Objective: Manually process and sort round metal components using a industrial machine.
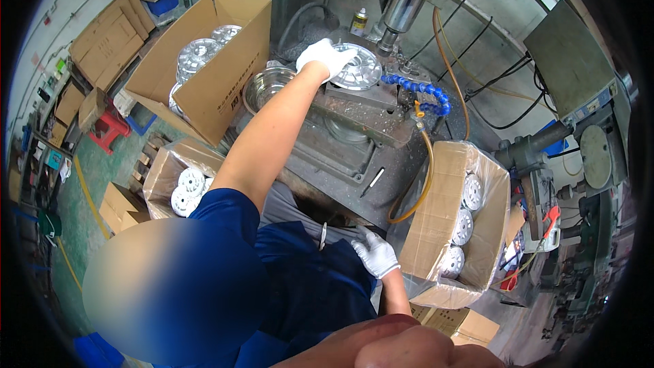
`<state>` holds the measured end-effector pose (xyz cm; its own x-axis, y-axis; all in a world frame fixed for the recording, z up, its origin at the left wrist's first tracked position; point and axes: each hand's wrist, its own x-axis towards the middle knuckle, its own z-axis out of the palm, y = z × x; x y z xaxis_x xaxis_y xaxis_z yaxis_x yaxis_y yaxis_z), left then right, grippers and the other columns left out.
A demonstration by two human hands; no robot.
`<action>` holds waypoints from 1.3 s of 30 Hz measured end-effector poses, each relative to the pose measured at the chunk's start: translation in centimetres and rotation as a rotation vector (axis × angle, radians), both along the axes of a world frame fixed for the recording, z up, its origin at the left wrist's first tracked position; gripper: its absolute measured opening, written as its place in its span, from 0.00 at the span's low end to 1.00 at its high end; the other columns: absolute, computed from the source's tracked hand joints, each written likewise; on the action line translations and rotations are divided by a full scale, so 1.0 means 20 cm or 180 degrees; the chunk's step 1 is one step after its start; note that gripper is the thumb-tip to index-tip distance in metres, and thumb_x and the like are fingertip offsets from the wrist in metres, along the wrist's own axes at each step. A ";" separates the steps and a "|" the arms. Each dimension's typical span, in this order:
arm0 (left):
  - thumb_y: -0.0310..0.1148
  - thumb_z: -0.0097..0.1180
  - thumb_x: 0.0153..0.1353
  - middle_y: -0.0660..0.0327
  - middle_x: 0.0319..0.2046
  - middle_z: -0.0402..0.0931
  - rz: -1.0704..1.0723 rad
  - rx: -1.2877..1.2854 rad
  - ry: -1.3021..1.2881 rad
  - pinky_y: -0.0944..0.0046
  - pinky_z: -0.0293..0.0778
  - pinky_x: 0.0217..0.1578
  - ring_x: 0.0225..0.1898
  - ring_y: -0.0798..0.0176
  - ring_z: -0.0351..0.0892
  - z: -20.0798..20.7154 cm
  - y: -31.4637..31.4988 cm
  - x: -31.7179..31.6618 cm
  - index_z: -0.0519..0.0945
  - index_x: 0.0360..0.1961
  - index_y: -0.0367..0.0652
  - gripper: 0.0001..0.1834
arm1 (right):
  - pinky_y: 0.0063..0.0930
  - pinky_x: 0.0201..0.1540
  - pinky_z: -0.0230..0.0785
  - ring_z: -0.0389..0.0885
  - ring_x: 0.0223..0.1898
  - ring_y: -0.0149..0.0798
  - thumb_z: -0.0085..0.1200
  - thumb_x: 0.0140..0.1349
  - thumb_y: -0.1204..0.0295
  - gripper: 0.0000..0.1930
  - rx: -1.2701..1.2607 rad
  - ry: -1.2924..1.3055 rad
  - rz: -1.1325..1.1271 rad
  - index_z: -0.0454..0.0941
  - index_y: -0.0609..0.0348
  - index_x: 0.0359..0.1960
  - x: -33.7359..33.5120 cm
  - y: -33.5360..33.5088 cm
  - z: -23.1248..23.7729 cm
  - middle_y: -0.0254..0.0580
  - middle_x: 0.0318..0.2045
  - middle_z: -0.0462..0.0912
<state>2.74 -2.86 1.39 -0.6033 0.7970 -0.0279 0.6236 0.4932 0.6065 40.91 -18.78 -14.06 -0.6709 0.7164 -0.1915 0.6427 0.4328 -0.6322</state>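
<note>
My left hand [325, 59], in a white glove, reaches far forward with its fingers closed over the near-left rim of a round silver metal disc [359, 70] with slots and ribs. The disc lies flat on the machine's fixture [368, 99], beside the steel spindle [390, 35] of a drill press. The fingertips on the disc are only partly visible. My right hand [377, 253], also in a white glove, is low by my lap, fingers apart and holding nothing visible. A steel bowl [262, 88] stands left of the fixture, under my left forearm.
An open carton [235, 48] at the left holds several discs; a plastic-lined carton [158, 176] lies below it. Another lined carton [429, 232] with stacked discs stands at right. A blue jointed hose [422, 87], yellow tubing [429, 170] and a spray can [359, 22] surround the fixture.
</note>
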 end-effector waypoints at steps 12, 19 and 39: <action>0.69 0.50 0.49 0.45 0.57 0.70 0.0020 0.0027 0.0010 0.59 0.64 0.59 0.59 0.49 0.69 -0.03 0.01 -0.01 0.71 0.57 0.35 0.48 | 0.43 0.51 0.70 0.77 0.47 0.59 0.54 0.61 0.56 0.26 0.0039 0.0004 0.0039 0.70 0.56 0.57 0.03 -0.01 -0.02 0.63 0.45 0.78; 0.68 0.51 0.49 0.45 0.57 0.70 0.0000 0.0015 -0.0014 0.59 0.64 0.59 0.60 0.50 0.69 -0.02 0.02 -0.01 0.70 0.58 0.35 0.48 | 0.43 0.50 0.70 0.78 0.46 0.59 0.54 0.61 0.57 0.26 0.0157 0.0044 -0.0045 0.71 0.57 0.57 0.04 -0.02 -0.01 0.63 0.44 0.79; 0.69 0.50 0.49 0.48 0.57 0.71 -0.0048 0.0068 0.0181 0.58 0.66 0.58 0.59 0.50 0.70 -0.07 0.04 -0.03 0.74 0.56 0.38 0.46 | 0.43 0.52 0.69 0.76 0.48 0.59 0.54 0.61 0.56 0.26 0.0188 -0.0031 -0.0158 0.70 0.57 0.57 0.10 -0.06 0.01 0.63 0.46 0.78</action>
